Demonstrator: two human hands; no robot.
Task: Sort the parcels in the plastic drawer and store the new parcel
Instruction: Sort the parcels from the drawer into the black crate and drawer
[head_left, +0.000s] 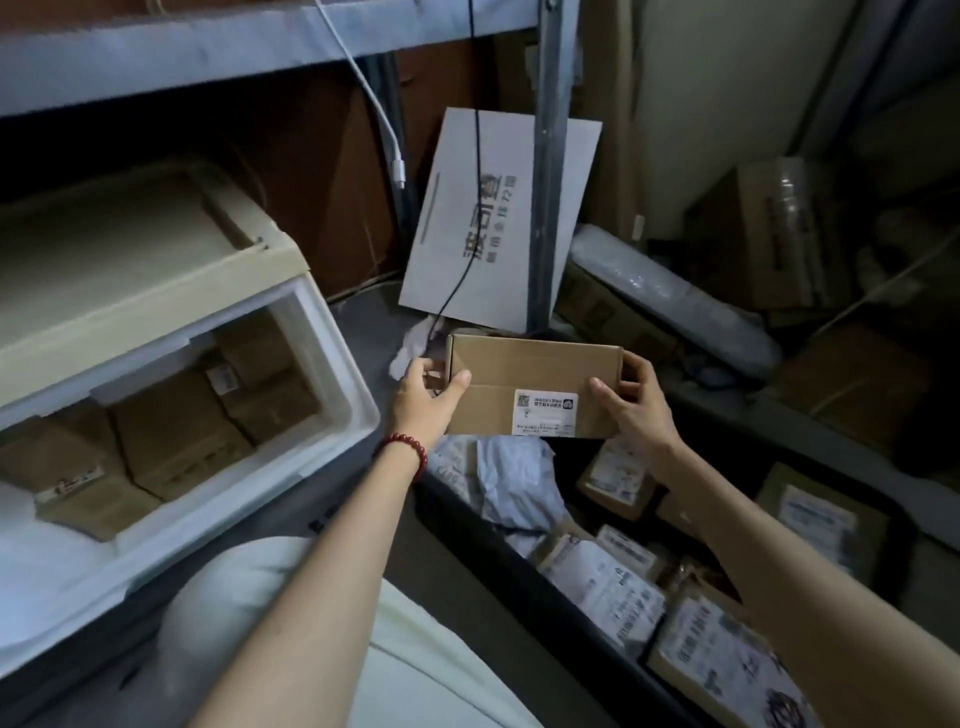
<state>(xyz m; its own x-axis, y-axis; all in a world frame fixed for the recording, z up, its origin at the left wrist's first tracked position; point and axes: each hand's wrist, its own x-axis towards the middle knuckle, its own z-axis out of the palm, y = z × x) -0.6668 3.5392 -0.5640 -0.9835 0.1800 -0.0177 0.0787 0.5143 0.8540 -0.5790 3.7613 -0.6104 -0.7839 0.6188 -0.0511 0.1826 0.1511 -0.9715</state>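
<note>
Both hands, left (425, 397) and right (631, 410), grip a smooth cardboard parcel (530, 384) by its ends; the open plastic drawer (332, 364), boxes inside, lies at nine o'clock.

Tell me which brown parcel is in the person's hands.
The labelled box gripped between left hand and right hand; others lie in the drawer or black bin.

White board (498, 218) printed "波司登", smaller line ending "72国", box (498, 364) label (545, 412) print unreadable
</note>
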